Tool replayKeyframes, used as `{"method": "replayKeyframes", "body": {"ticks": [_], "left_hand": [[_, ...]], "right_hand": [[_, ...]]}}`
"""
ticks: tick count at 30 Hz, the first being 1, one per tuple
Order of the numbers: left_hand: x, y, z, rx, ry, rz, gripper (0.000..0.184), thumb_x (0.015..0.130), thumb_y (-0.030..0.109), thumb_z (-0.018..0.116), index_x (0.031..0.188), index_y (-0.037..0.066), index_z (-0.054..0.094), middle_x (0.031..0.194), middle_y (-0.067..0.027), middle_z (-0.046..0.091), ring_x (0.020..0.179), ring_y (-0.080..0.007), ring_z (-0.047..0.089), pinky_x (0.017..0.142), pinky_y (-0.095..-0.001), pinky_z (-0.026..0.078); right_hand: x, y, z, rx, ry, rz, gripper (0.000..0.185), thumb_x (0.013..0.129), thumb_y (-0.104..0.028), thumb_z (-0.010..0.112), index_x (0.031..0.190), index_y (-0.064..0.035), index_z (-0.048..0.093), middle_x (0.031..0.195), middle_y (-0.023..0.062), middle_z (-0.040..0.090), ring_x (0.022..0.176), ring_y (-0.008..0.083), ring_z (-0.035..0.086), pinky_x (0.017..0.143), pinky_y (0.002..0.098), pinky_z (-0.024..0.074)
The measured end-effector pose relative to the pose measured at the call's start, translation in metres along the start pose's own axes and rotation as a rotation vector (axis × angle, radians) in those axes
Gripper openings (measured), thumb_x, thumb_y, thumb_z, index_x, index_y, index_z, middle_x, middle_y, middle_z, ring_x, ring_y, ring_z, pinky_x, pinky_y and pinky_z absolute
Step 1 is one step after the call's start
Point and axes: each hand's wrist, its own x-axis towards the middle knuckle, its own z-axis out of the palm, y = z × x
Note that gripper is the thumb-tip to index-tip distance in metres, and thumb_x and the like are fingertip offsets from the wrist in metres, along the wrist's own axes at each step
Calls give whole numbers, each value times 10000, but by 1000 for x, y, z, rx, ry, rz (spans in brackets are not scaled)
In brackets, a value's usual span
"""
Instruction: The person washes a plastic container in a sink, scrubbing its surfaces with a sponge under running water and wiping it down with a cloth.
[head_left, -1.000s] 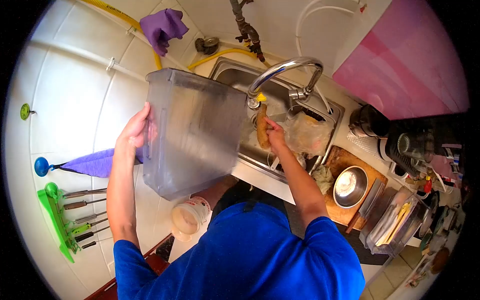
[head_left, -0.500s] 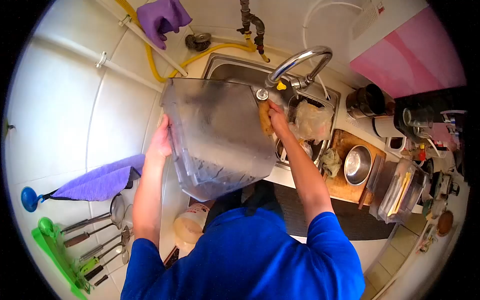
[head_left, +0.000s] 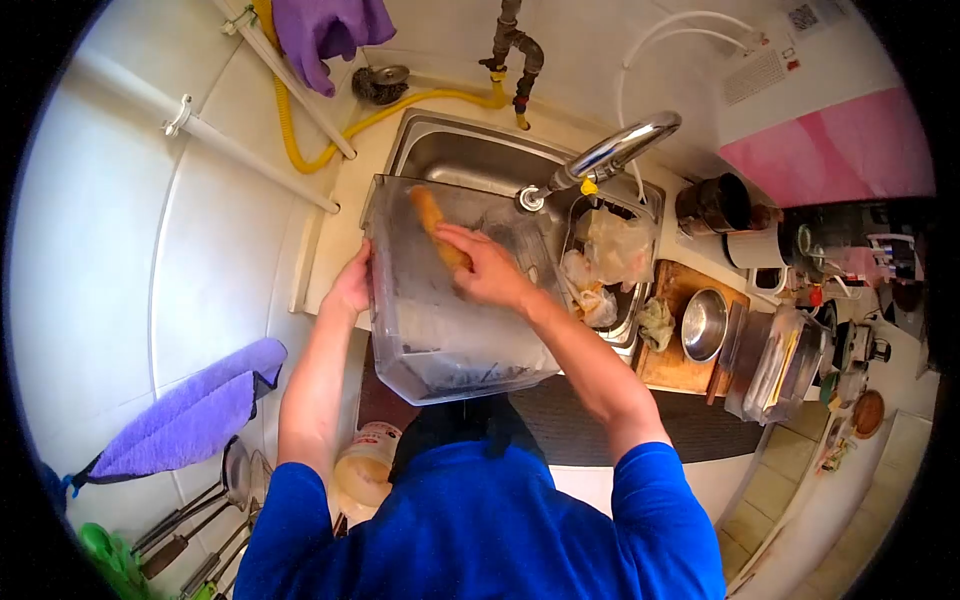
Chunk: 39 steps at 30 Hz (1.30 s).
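The worktop is bounded at its left edge by a white tiled wall, and floor tiles are seen off its near edge, rightward.

The box near the centre is see-through plastic, smooth but cloudy; at 12 o'clock the sink is metal with a dull sheen, and the tap at 1 o'clock is glossy metal. At 3 o'clock a shiny metal bowl sits on a matt wooden board, and the cloth at 8 o'clock looks fuzzy.
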Motion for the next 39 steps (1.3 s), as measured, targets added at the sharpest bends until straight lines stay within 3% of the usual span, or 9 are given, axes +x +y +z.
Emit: {"method": "replayKeyframes", "body": {"ticks": [4,7,11,16,21,23,25,34,39], "left_hand": [[-3,0,18,-10,-7,-22,519,1064,502,413,1318,80,578,1221,-138,677,1096,-284,656,967,-470,545],[22,2,12,-40,-50,-35,482,1068,468,435,1266,63,608,1160,-143,701,1034,-284,679,924,-446,570],[83,13,-30,16,-88,-28,491,1064,481,439,1244,59,615,1127,-156,706,1014,-286,685,918,-455,573],[50,2,30,-104,65,-160,534,1046,532,445,1221,66,636,1107,-137,712,997,-287,688,911,-497,566],[38,-6,12,40,95,-142,498,1055,507,442,1250,90,632,1199,-111,698,1072,-285,665,953,-461,548],[39,-4,20,52,80,-131,496,1056,504,442,1246,88,634,1203,-113,696,1072,-289,664,955,-463,546],[40,-3,30,97,101,-80,485,1060,493,440,1202,78,647,1154,-120,707,1023,-293,676,929,-480,557],[68,26,44,105,207,-110,437,1066,454,457,1091,64,653,951,-98,729,828,-258,704,753,-413,608],[80,36,62,130,220,-70,443,1040,474,505,1110,64,659,1009,-121,728,885,-271,701,800,-426,597]], "right_hand": [[-16,120,-46,-433,-68,317,541,814,-64,581,1347,-148,623,1297,196,634,1114,384,596,959,454,502],[-13,133,-54,-239,-100,710,534,802,-50,578,1326,-134,635,1298,209,631,1136,385,600,941,459,506],[-4,65,-28,-126,-28,172,598,796,54,535,1379,-73,570,1406,209,564,1282,370,554,1066,416,459],[-1,-52,-28,100,-172,9,698,770,107,513,1433,-113,530,1512,198,454,1327,388,511,1134,412,414],[-13,80,-33,-300,-144,129,627,819,46,528,1424,-120,547,1472,224,491,1347,373,502,1110,415,428],[-12,140,-58,-218,-283,572,556,850,-10,514,1396,-100,568,1434,233,519,1308,372,531,1072,426,453],[-15,153,-70,-321,-222,603,614,760,18,504,1362,-66,589,1358,223,594,1307,383,528,1107,409,435],[-70,-61,-99,202,-379,87,723,817,108,485,1487,-163,486,1583,180,371,1415,401,425,1162,405,384],[-3,-42,-65,138,-254,-26,695,835,104,483,1479,-156,490,1592,175,360,1415,384,428,1157,403,393]]}}
